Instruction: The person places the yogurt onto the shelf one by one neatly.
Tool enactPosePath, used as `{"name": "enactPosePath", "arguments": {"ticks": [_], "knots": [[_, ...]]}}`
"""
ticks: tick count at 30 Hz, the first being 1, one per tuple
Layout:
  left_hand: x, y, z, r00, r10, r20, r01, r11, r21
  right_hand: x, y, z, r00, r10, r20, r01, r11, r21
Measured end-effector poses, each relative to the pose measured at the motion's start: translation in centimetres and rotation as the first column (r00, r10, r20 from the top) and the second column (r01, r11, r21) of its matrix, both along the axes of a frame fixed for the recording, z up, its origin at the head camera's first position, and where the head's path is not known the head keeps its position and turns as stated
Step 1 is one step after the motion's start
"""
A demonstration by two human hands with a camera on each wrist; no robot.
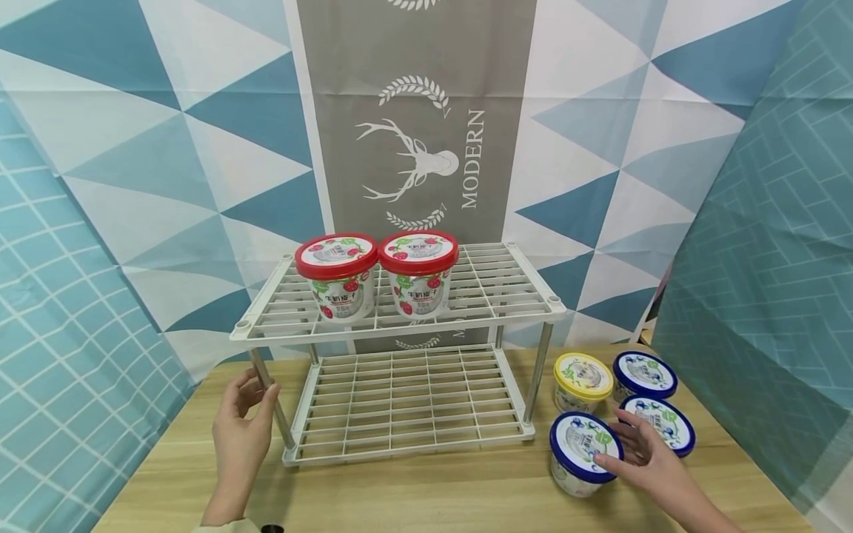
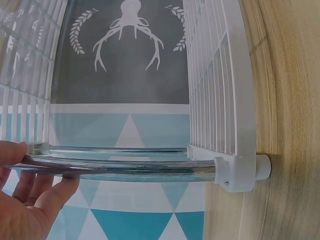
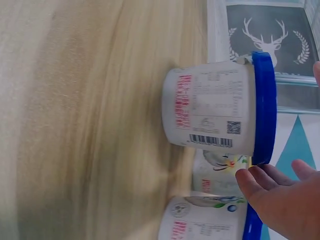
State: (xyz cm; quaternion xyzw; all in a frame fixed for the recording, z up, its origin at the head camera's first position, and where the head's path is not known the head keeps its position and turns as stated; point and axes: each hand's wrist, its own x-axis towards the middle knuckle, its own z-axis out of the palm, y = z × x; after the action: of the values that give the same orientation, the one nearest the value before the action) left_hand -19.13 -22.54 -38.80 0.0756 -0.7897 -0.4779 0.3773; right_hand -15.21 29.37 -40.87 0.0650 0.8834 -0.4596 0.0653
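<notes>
A white two-tier wire rack (image 1: pixel 493 320) with metal posts stands in the middle. My left hand (image 1: pixel 245 422) holds its front left post (image 2: pixel 125 169), thumb on one side and fingers on the other. On the right, my right hand (image 1: pixel 649 463) is beside the nearest blue-lidded tub (image 1: pixel 585 448), with the thumb over its lid edge and the fingers loosely bent. In the right wrist view the fingertips lie right at the blue lid (image 3: pixel 265 110). Another blue-lidded tub (image 1: pixel 660 423) sits just behind this hand, partly covered by it.
Two red-lidded strawberry tubs (image 1: pixel 343 289) stand side by side on the upper shelf. A yellow-lidded tub (image 1: pixel 581 381) and a third blue-lidded tub (image 1: pixel 643 374) are on the wooden table (image 1: pixel 400 496), right of the rack. Patterned cloth (image 1: pixel 426 59) hangs behind.
</notes>
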Motion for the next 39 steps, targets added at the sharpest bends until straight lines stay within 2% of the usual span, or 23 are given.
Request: {"name": "enactPosePath", "arguments": {"ticks": [5, 11, 18, 23, 29, 39], "knots": [[-0.1, -0.1, -0.1, 1.0, -0.001, 0.0, 0.001, 1.0, 0.001, -0.1, -0.2, -0.6, 0.999, -0.025, 0.045, 0.025, 1.0, -0.004], [-0.1, -0.1, -0.1, 1.0, 0.006, 0.011, -0.006, 1.0, 0.009, -0.1, -0.3, -2.0, 0.995, -0.01, 0.099, 0.01, 1.0, -0.005], [-0.1, -0.1, -0.2, 1.0, 0.006, 0.008, -0.006, 1.0, 0.011, -0.3, -0.6, -3.5, 0.993, -0.002, 0.119, 0.002, 1.0, -0.002], [-0.1, 0.0, -0.1, 1.0, 0.008, 0.012, -0.008, 1.0, 0.017, -0.4, -0.9, -4.0, 0.989, -0.02, 0.15, 0.018, 1.0, 0.014], [-0.1, 0.1, 0.0, 1.0, 0.013, 0.011, -0.013, 1.0, 0.016, -0.4, -1.2, -4.6, 0.99, -0.026, 0.141, 0.027, 1.0, -0.007], [-0.2, -0.1, -0.3, 1.0, 0.01, -0.006, -0.01, 1.0, -0.001, -0.5, -2.0, -5.5, 0.978, -0.133, 0.158, 0.139, 0.99, -0.032]]}}
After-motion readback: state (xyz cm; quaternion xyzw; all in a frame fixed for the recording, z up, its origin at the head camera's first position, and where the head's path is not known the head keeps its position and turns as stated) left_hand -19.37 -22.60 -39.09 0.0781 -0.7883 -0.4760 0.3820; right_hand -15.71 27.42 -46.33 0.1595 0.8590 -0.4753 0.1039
